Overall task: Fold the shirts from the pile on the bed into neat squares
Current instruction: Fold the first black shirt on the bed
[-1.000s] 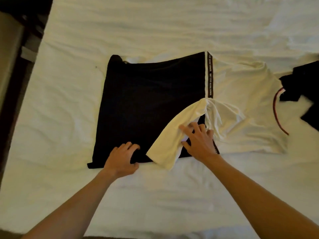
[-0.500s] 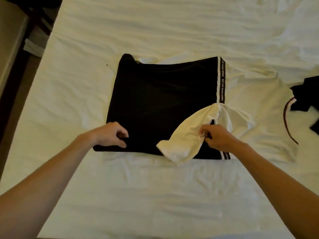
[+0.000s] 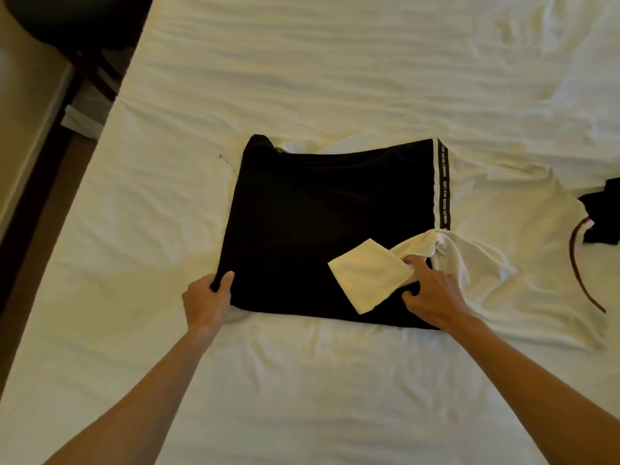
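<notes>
Two hands work the black-and-white shirt (image 3: 328, 223) at frame centre: your left hand (image 3: 208, 298) grips its lower-left corner, your right hand (image 3: 432, 292) pinches the white sleeve (image 3: 369, 275), which looks twisted and may bunch if you fold now.
</notes>
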`<state>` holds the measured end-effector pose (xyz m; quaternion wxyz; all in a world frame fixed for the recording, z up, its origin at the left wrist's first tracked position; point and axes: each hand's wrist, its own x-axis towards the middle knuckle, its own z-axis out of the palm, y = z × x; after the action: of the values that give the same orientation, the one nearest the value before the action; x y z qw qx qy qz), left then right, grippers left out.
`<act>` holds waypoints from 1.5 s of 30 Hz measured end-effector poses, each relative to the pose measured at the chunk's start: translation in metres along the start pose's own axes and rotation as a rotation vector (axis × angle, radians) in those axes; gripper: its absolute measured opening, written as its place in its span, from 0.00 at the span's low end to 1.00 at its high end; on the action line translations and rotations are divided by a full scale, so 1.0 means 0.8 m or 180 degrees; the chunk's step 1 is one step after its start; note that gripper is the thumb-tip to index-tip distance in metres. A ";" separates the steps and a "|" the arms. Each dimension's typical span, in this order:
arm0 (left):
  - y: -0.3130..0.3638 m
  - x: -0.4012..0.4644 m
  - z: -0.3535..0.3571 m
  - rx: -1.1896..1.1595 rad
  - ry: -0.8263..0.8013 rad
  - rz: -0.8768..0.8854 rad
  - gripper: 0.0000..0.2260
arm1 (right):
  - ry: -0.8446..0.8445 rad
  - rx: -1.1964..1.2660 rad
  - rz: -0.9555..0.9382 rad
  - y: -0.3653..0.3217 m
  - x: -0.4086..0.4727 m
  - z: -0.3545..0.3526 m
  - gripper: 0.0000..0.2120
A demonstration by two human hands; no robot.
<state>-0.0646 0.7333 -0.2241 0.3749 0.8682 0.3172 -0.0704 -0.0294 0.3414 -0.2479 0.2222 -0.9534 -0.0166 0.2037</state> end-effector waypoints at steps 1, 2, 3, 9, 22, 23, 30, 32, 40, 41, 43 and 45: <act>-0.004 0.001 0.000 -0.0011 0.0117 0.0137 0.23 | 0.0076 0.0120 0.0010 0.000 0.002 -0.002 0.27; -0.010 0.003 -0.001 -0.0008 0.0207 0.0222 0.22 | 0.0138 0.0203 -0.0016 0.002 0.003 -0.003 0.26; -0.017 0.006 0.000 0.0036 0.0251 0.0240 0.22 | 0.0159 0.0228 -0.0081 0.002 0.003 -0.003 0.26; -0.036 0.014 0.007 0.1041 0.0307 -0.0041 0.18 | 0.0353 -0.0125 -0.0018 0.001 -0.008 0.007 0.32; 0.164 -0.080 0.183 0.1585 -0.0896 0.0831 0.41 | 0.1112 -0.0194 0.0435 0.084 0.026 -0.067 0.33; 0.170 -0.071 0.189 0.1679 -0.0938 0.0639 0.41 | 0.0731 -0.0227 0.0625 0.092 0.035 -0.078 0.36; 0.213 -0.005 0.150 0.1942 -0.1861 0.0334 0.06 | 0.0084 0.0178 0.0688 0.116 0.056 -0.147 0.06; 0.234 0.018 0.128 0.1415 -0.1550 0.0235 0.03 | 0.0691 0.0403 0.0604 0.119 0.055 -0.156 0.06; 0.238 -0.066 0.193 0.1164 0.0112 0.1319 0.23 | 0.1755 0.0104 0.0307 0.172 0.004 -0.093 0.24; 0.232 -0.091 0.213 0.0974 -0.0209 0.1808 0.19 | 0.1773 0.0045 0.0513 0.182 -0.012 -0.085 0.24; 0.220 -0.129 0.254 0.0914 -0.0933 0.2405 0.12 | 0.1897 0.0004 0.1040 0.203 -0.042 -0.077 0.25; 0.216 -0.156 0.289 0.0954 -0.1194 0.2506 0.13 | 0.1880 0.0078 0.1645 0.227 -0.069 -0.077 0.27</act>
<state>-0.0320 0.4205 -0.2381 0.2944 0.9395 -0.1236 -0.1236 -0.0663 0.1453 -0.2550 0.1702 -0.9410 0.2910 -0.0301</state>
